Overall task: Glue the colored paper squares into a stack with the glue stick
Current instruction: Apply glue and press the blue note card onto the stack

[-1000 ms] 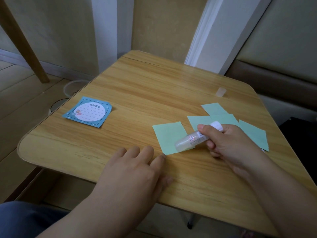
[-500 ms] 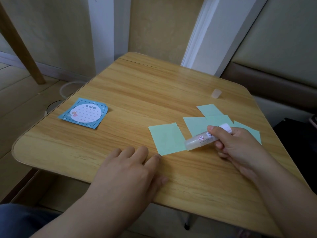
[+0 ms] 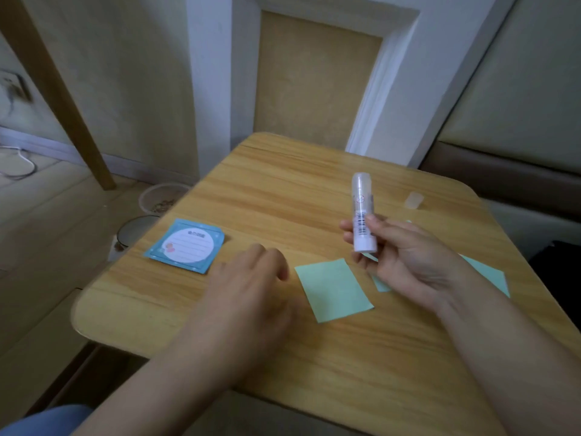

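Gripping the glue stick upright right of frame centre, our right hand curled its fingers round the lower end above the wooden table. Our left hand hovered blurred at lower centre with fingers loosely bent, holding nothing, just left of a green paper square lying flat; more green squares showed partly behind the right hand.

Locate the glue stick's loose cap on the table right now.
In the head view, the cap lies near the table's far right corner, beyond the glue stick held upright in the right hand.
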A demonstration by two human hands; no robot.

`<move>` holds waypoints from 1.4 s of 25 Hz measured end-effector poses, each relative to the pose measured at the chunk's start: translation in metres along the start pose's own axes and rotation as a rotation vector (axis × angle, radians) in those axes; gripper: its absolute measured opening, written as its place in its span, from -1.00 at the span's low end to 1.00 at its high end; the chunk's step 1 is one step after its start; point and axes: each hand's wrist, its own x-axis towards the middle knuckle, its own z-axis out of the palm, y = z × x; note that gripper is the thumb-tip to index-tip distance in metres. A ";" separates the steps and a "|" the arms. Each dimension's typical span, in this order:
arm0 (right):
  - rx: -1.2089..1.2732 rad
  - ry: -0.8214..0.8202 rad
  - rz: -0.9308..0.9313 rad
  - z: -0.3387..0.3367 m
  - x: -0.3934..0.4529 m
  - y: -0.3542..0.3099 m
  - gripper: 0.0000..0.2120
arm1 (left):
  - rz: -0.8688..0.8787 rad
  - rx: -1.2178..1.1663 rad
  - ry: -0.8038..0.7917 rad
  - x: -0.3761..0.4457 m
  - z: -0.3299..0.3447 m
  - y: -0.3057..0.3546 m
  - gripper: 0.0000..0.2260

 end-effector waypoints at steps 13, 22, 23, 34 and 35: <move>-0.696 0.122 -0.182 0.025 0.085 0.015 -0.72 | -0.552 0.382 -0.008 0.024 -0.028 -0.058 -0.56; -0.837 0.111 -0.155 0.031 0.073 0.015 -0.48 | -0.484 0.232 -0.170 0.040 -0.045 -0.071 -0.48; -0.854 0.167 -0.150 0.030 0.067 0.015 -0.42 | -0.456 0.242 -0.228 0.046 -0.048 -0.075 -0.54; -0.802 0.032 -0.389 0.066 -0.010 0.028 -0.75 | -0.328 -0.425 0.055 0.043 -0.059 -0.052 -0.94; -0.785 -0.009 -0.358 0.070 -0.014 0.030 -0.75 | -0.359 -0.565 0.041 0.039 -0.058 -0.041 -0.94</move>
